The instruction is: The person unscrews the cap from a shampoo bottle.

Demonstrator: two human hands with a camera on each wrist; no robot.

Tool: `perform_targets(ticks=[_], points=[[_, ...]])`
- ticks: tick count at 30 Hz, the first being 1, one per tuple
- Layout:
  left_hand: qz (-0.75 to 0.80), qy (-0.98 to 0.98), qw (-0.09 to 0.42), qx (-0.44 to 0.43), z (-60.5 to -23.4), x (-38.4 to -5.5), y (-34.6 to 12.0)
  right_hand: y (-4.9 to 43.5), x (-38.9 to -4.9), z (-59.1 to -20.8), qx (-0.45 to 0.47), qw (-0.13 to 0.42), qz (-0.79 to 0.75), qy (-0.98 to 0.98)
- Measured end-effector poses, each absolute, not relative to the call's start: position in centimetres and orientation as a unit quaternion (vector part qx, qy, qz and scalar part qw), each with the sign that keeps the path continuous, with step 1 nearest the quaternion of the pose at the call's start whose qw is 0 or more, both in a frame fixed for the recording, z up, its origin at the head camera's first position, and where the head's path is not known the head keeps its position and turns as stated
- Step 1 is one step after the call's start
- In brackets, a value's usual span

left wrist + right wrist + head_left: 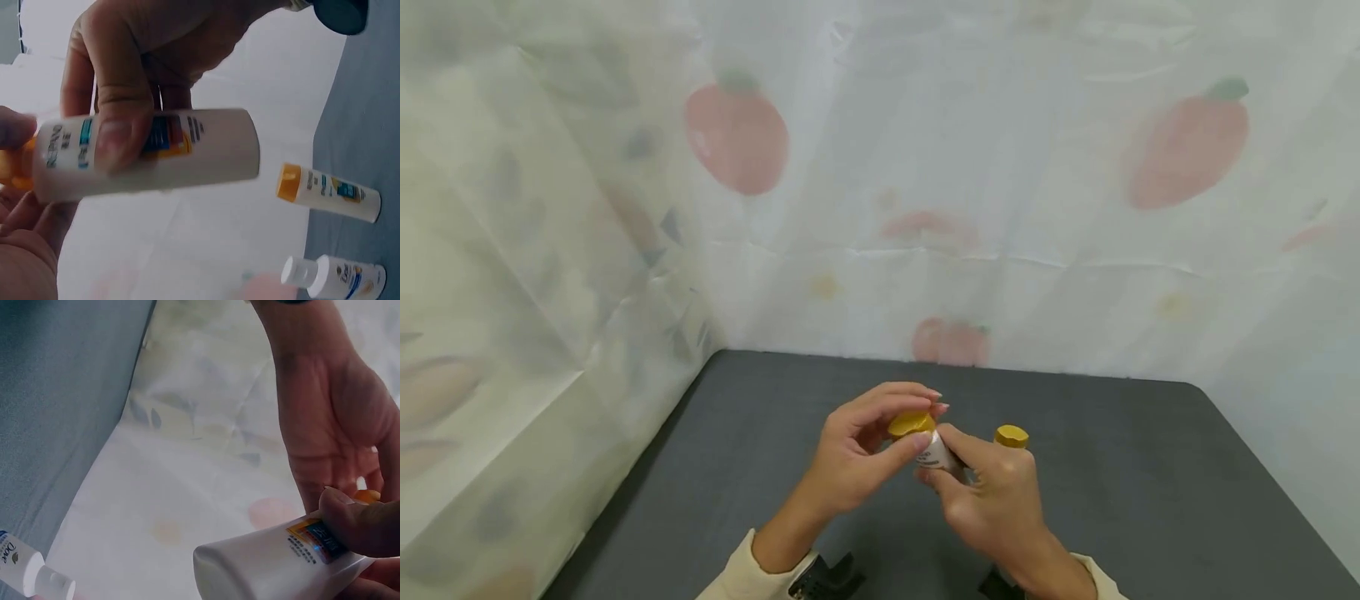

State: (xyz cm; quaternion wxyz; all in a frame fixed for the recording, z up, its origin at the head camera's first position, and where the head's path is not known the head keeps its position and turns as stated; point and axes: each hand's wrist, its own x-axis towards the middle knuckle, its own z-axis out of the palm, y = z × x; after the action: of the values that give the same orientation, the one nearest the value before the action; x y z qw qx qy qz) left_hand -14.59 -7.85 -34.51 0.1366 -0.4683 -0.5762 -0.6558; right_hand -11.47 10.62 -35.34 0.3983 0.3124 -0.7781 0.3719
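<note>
My right hand [996,487] grips the body of a white shampoo bottle [936,452], held tilted above the dark table. At its upper end, my left hand [861,450] holds the yellow cap [912,423] with the thumb on the near side and fingers round the far side. In the left wrist view the bottle [219,147] lies across the picture, its orange-looking cap [17,164] partly covered by the left fingers. The right wrist view shows the bottle's base [228,575] and the right thumb [359,528] on its label.
A second bottle with a yellow cap [1011,436] stands behind my right hand, its body mostly hidden in the head view. Beside it, a white Dove bottle [347,278] stands on the table [775,442]. A fruit-printed sheet [1037,208] hangs behind the table.
</note>
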Motion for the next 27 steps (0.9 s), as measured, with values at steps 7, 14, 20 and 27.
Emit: perform_targets(ticks=[7, 14, 20, 27], points=[[-0.645, -0.587, 0.145, -0.467, -34.1, -14.5, -7.5, 10.5, -11.4, -35.4, 0.311, 0.395, 0.38, -0.777], [-0.642, -0.595, 0.108, -0.471, -34.6, -14.3, -8.5, 10.8, -11.3, -35.4, 0.296, 0.375, 0.377, -0.793], [-0.63, -0.619, 0.147, -0.444, -34.7, -14.3, -8.2, 10.8, -11.2, -35.6, 0.301, 0.385, 0.366, -0.792], [-0.649, -0.563, 0.179, -0.48, -34.4, -14.7, -7.0, 10.5, -11.0, -35.9, 0.328, 0.391, 0.372, -0.776]])
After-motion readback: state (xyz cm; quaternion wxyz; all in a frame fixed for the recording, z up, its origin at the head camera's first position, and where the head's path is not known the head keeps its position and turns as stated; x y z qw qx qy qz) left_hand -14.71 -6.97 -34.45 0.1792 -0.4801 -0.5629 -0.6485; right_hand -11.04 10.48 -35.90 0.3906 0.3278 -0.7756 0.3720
